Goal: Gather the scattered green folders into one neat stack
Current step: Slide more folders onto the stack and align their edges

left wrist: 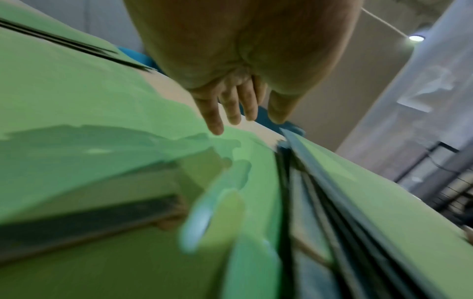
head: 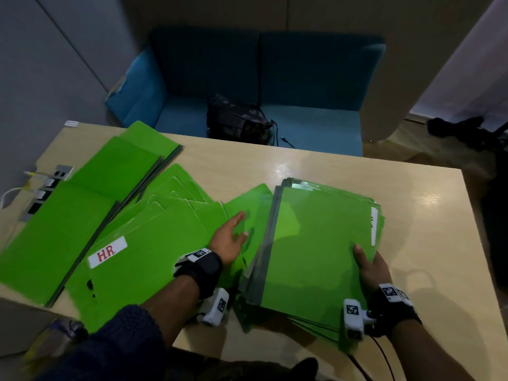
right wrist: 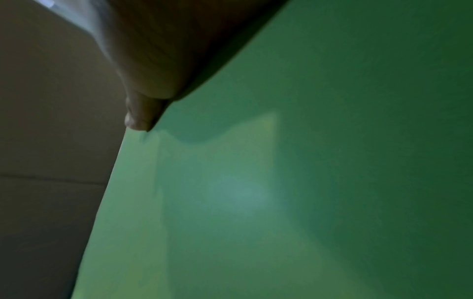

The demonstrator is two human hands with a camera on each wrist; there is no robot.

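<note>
Green folders point(head: 154, 265) — glossy, dark-spined, one labelled "HR."

Folders point(head: 143, 259) bright green, dark grey spines; one has white label point(head: 107, 252), red "HR." lettering. Bench point(head: 343, 171) pale wood grain. Sofa point(head: 275, 86) blue. Bag point(head: 239, 119) black. Wrist straps point(head: 203, 266) black, white tags with black-and-white square codes.

A blue sofa point(head: 264, 86) fills the upper centre against beige walls point(head: 302, 12). A grey panel point(head: 41, 64) stands upper left. The wooden table point(head: 343, 171) gleams.
</note>
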